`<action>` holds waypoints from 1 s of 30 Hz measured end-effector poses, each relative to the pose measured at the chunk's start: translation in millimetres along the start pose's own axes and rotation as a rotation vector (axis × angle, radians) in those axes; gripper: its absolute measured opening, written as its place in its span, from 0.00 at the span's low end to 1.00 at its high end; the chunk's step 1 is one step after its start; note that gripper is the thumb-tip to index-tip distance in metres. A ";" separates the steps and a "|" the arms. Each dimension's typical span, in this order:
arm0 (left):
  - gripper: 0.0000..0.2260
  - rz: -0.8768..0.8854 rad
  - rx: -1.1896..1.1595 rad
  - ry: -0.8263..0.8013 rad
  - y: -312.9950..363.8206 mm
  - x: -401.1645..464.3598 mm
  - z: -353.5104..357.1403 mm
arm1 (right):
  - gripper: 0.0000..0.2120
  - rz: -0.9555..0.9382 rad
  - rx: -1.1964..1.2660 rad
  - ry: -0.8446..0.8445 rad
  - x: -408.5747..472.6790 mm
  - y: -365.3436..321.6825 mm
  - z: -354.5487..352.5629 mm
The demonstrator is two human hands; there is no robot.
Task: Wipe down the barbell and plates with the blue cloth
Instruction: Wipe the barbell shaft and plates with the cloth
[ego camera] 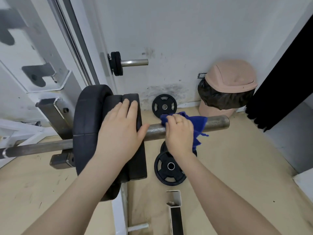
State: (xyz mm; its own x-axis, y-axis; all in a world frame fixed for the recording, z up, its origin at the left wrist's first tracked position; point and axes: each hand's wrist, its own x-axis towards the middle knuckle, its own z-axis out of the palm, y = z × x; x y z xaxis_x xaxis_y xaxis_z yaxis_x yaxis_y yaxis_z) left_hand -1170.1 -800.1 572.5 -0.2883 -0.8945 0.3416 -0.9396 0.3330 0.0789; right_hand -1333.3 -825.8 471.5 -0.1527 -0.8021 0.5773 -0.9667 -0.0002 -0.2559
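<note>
Both forearms fill the lower frame, reaching forward to the barbell [218,122]. Left hand [121,128] lies flat on the black plates [89,126] loaded on the bar; its fingers [130,106] are extended and together over the upper edge of the outer plates, thumb touching the bare sleeve just beside them. It grips nothing that I can see.

Right hand [179,133] is on the sleeve, to the right of the plates, with the blue cloth [199,123] bunched under it. Fingers curl down over cloth and bar; cloth edges hang out to the right and below the hand. I log this as clamped on the cloth, though the fingertips themselves are hidden behind the bar.

Sleeve end is uncovered past the cloth. Bar rests on the white rack [55,114] at left.

On the floor [237,167] beneath the sleeve: loose small plates [169,168], one more leaning against the wall. Pink bin [228,85] stands in the corner.
</note>
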 end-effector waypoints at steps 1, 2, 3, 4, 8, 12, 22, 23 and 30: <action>0.27 0.005 0.006 0.015 -0.3 0.9 1.0 | 0.09 -0.077 0.052 -0.024 -4.5 -14.3 4.0; 0.25 0.004 0.003 0.023 -0.3 1.7 1.9 | 0.10 -0.163 0.093 -0.039 -9.9 -23.9 8.3; 0.24 0.005 0.000 0.029 -0.2 2.4 2.6 | 0.12 -0.239 0.118 -0.061 -14.2 -28.2 9.4; 0.24 0.006 0.001 0.033 -0.2 2.4 3.2 | 0.14 -0.316 0.110 -0.078 -15.4 -27.5 6.3; 0.25 0.007 0.017 0.029 1.2 0.7 5.2 | 0.12 -0.346 -0.146 -0.086 5.7 9.8 -6.4; 0.24 0.004 0.036 0.034 1.5 0.6 5.6 | 0.03 -0.118 -0.087 -0.134 11.6 -17.2 -7.0; 0.26 0.009 0.091 0.034 2.1 -1.9 5.8 | 0.06 0.063 0.094 -0.244 18.5 -18.6 -15.9; 0.26 -0.001 0.092 0.026 3.3 -2.1 5.1 | 0.06 -0.010 0.135 -0.274 11.0 -27.6 -13.5; 0.25 0.003 0.090 0.030 4.4 -2.4 10.0 | 0.25 -0.377 0.259 -0.238 -36.8 -16.8 9.2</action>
State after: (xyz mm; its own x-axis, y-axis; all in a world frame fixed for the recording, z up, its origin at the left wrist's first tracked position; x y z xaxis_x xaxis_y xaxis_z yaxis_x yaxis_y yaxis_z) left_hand -1175.3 -799.5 562.6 -0.2867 -0.8838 0.3698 -0.9519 0.3063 -0.0060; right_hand -1309.5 -801.8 447.4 0.2765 -0.8314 0.4820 -0.8584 -0.4392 -0.2652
